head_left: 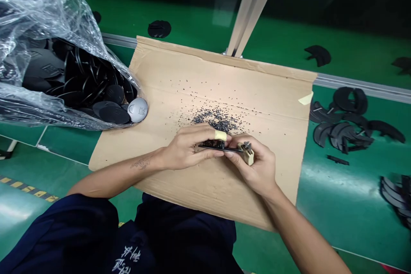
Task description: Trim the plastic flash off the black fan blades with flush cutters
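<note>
My left hand [189,145] is closed on a thin black plastic part [208,146], seen nearly edge-on between thumb and fingers. Yellow tape wraps one of its fingers. My right hand [257,160] meets it, thumb and fingertips at the part's right end. Within that hand sits a small tan-bodied tool [248,154] with a metal tip; its exact kind is unclear. Both hands are over a cardboard sheet [192,188], just on the near side of a heap of tiny black scraps [215,120]. Fingers cover much of the part.
To the left, a clear plastic bag [69,8] spills round black discs, with a grey disc [138,110] at its mouth. Curved black pieces [342,130] lie on the green surface at right. A metal upright [253,8] rises behind the cardboard.
</note>
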Tool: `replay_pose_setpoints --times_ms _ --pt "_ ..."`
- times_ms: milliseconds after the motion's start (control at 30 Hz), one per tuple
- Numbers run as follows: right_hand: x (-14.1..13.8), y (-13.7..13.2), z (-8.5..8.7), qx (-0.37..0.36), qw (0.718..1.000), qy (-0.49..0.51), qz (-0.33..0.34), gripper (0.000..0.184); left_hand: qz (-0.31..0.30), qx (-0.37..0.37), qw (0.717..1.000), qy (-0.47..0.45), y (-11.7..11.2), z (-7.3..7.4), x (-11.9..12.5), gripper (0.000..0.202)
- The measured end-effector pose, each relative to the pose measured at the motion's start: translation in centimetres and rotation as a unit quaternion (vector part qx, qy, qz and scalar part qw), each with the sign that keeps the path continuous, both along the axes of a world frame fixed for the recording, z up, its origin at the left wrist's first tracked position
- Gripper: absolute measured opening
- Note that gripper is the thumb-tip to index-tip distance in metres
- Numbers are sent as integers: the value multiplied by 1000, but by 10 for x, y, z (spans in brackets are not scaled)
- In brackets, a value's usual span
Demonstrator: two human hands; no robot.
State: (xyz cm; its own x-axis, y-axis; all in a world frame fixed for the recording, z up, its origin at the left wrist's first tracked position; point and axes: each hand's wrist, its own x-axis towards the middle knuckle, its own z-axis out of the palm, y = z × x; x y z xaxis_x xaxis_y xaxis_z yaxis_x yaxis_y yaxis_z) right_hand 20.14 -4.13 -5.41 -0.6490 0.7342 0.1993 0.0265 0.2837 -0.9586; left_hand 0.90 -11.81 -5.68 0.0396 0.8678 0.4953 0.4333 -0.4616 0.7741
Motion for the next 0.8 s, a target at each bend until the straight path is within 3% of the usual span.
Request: replay_pose_setpoints --times_ms 100,233,367,800 --pt "4 7 2 30 999 -36 -3 13 30 -3 1000 5 0 -1 -2 21" --pt "12 19 1 200 976 -84 -35 13 48 37 998 20 5 -5 -7 20" --pt "16 25 -2 332 936 -113 -15 21 33 37 998 29 6 -8 -11 20" --pt "16 23 -8 446 882 -147 -36 12 11 40 999 24 4 -9 -10 19"
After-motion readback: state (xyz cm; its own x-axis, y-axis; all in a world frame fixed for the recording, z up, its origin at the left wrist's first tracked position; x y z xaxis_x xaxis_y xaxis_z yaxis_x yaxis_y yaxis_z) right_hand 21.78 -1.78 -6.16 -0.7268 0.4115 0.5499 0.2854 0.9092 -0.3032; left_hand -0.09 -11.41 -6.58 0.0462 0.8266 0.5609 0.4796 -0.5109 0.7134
